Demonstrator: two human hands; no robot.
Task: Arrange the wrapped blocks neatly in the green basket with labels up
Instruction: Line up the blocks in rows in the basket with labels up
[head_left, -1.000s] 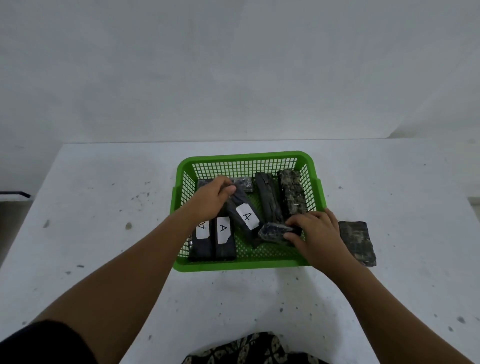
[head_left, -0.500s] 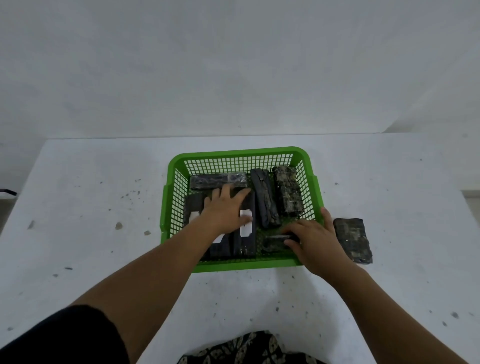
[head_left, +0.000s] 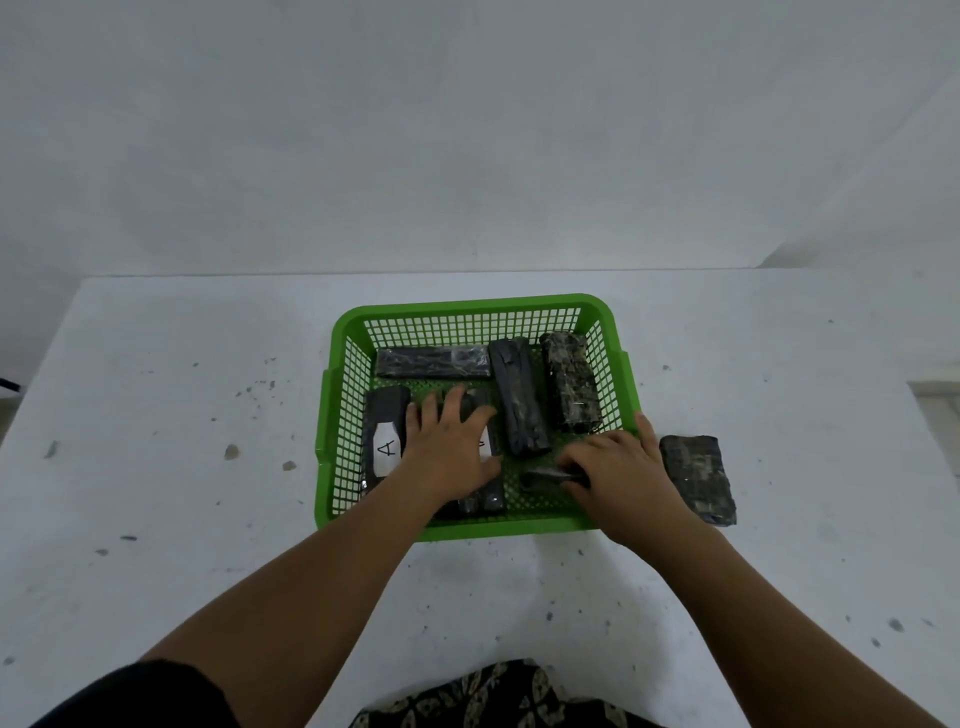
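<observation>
Head view, only one. Green basket (head_left: 343, 415) sits mid-counter (head_left: 182, 467), white speckled top, plain wall behind.

Inside basket: one dark wrapped block (head_left: 434, 362) lies crosswise along the far wall, no label showing. Long black block (head_left: 519, 402) runs front to back right of centre, no label visible. Mottled block (head_left: 570, 382) runs parallel beside it, near the right wall, no label visible. At left, labelled block (head_left: 385, 439) lies lengthwise near the left wall, white tag with "A" facing up. Next to it two more dark blocks (head_left: 483, 501) side by side, mostly covered by the left hand; a sliver of white label shows at the thumb side.

Left hand (head_left: 449, 452): flat, fingers spread, palm down pressing on those middle blocks, not gripping anything.

Right hand (head_left: 621, 475): over the basket's front right corner, fingers curled around a small dark block (head_left: 543, 475) lying on the basket floor, thumb out over the right rim. Grip looks closed on it; label side can't tell.

Outside basket: one mottled wrapped block (head_left: 698, 478) flat on the counter just beside the right wall, near the right hand but not touched. No label visible on top.

Bottom edge: black sleeve (head_left: 135, 696) at left, patterned fabric (head_left: 498, 699) at centre.
</observation>
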